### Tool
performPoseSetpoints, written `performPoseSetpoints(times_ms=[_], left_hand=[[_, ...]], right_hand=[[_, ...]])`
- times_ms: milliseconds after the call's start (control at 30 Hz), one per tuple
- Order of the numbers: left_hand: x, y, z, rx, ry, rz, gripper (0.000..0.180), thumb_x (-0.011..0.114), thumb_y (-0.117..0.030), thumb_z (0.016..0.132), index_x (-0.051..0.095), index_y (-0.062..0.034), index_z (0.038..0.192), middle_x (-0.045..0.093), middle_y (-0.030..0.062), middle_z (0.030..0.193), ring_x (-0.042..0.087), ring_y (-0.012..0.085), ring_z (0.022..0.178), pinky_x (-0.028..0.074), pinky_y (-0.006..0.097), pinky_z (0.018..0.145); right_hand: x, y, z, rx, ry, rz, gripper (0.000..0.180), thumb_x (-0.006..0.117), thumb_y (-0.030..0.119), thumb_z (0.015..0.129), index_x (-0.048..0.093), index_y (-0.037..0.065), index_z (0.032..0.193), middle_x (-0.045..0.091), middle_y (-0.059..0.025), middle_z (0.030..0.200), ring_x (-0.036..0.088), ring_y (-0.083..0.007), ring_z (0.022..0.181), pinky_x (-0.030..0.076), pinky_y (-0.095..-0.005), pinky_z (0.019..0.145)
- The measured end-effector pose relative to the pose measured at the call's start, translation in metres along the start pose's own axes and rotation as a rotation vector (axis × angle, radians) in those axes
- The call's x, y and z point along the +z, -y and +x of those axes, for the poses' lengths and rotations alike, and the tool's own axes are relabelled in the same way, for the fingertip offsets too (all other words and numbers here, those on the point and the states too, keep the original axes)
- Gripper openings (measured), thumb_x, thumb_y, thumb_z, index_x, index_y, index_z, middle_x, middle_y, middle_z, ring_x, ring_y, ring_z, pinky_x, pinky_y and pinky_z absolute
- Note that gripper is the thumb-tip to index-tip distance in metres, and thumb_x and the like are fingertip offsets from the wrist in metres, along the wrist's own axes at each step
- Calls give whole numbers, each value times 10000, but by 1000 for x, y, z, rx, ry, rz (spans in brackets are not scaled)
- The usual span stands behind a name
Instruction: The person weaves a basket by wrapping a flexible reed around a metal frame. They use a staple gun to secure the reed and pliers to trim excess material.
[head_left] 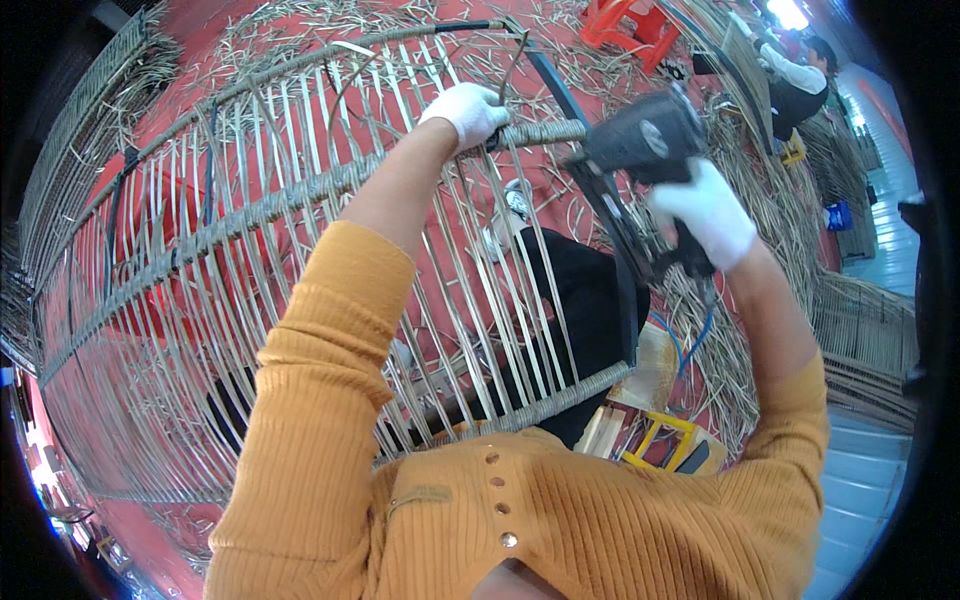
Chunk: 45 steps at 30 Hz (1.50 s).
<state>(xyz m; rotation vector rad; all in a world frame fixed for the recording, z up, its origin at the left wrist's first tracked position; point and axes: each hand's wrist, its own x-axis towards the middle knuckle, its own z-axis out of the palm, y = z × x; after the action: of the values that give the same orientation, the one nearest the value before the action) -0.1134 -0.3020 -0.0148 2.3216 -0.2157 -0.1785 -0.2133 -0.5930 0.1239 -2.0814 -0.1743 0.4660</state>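
Two gloved hands were up on the rattan frame (300, 250), which stood tilted across the person's lap. The left hand (466, 111) was clenched round the wrapped crossbar (545, 133), pinning it. The right hand (706, 213) gripped the black staple gun (640, 140), its nose touching that bar just beside the left fingers. Fastening looked to be the step in hand; any next shot would call for a steady nose, clear of the glove.

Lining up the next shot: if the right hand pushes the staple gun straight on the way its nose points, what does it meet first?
Probably the wrapped rattan rail, beside the left hand gripping it. The right hand aims the staple gun leftward there; depth is unclear.
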Motion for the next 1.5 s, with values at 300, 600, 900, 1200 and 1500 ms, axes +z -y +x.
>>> performPoseSetpoints(times_ms=[300, 600, 900, 1200, 1500], left_hand=[[-1, -8, -3, -15, -2, 123, 344, 547, -360, 966, 717, -120, 1145, 700, 145, 1147, 652, 352, 1062, 510, 427, 936], [3, -4, -3, -12, 1, 83, 334, 560, -372, 966, 717, -109, 1101, 710, 144, 1094, 653, 373, 1034, 517, 442, 905], [-6, -19, -17, 73, -96, 270, 357, 485, -376, 992, 695, -95, 1059, 712, 165, 1035, 663, 370, 1007, 515, 467, 867], [-10, -31, -49, 126, 90, 563, 365, 391, -386, 1032, 613, -152, 1204, 697, 148, 1112, 666, 352, 1029, 525, 478, 848], [-25, -33, -47, 117, 227, 440, 501, 404, -467, 1034, 530, -124, 1377, 676, 173, 1190, 635, 380, 1105, 503, 455, 913]], right_hand=[[18, 36, 90, 72, 98, -202, 175, 671, 118, 713, 545, 15, 648, 517, -40, 545, 550, -139, 452, 428, -305, 418], [22, 42, 99, 15, 157, -374, 194, 654, 151, 765, 635, -22, 680, 564, -70, 532, 546, -141, 429, 434, -293, 408], [-66, -6, -89, 321, -146, -34, 257, 715, 98, 800, 612, 32, 1026, 594, -19, 661, 560, -124, 507, 451, -285, 471], [-5, -296, -212, 710, -426, -92, 468, 568, -23, 745, 570, 28, 1210, 589, -60, 863, 572, -190, 735, 495, -334, 681], [70, -330, -149, 321, -1063, -786, 510, 619, 74, 885, 526, -12, 1378, 588, -273, 1254, 556, -389, 1195, 419, -438, 1046]])
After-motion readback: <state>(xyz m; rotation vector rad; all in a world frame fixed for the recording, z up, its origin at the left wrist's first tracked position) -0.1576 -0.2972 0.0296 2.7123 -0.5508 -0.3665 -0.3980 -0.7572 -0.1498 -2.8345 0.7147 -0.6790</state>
